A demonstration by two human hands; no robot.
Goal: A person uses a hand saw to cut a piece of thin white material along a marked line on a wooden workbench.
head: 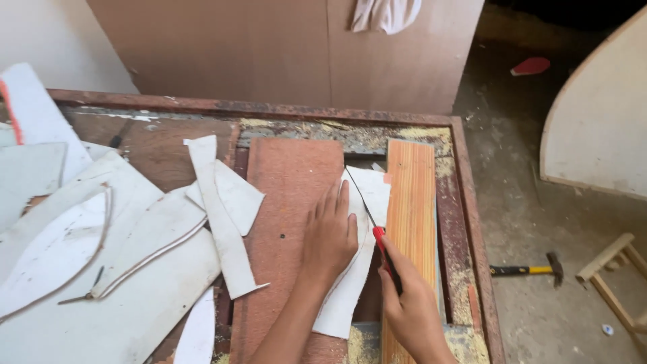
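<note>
Nearest the camera, the right hand point(410, 311) is clenched around the red-and-black handle of a thin-bladed hand saw point(377, 229), whose narrow blade runs up and to the left from the fist. The blade lies across a curved white laminate sheet piece point(350, 283), near that piece's right edge and just beside an orange striped wooden plank point(411, 216) that stands to the right of it.

The left hand point(330, 232) lies flat and released, fingers spread and pointing away from the person, pressing down where the white piece overlaps a reddish-brown rectangular board point(290, 195). It grips nothing; the palm rests on the surfaces.

Pale sawdust point(461, 283) gathers along the right side of the tabletop point(168, 148), a dark, worn wooden surface with a raised rusty-brown rim. To the left of the board lies a heap of white laminate offcuts point(101, 269), some long and curved, one narrow strip crossing another near the middle. A grey sheet lies at the far left edge.

On the grey concrete floor point(526, 222) to the right of the tabletop rests a hammer with a yellow-and-black handle point(526, 269), well apart from both hands. A pale wooden frame point(617, 276) stands near it at the right edge. Farther off, a large rounded pale panel point(600, 114) lies on the floor, a tall brown board point(283, 47) leans behind the tabletop with a white cloth point(384, 13) hung over its top, and a small red object point(531, 65) sits on the floor beyond.
</note>
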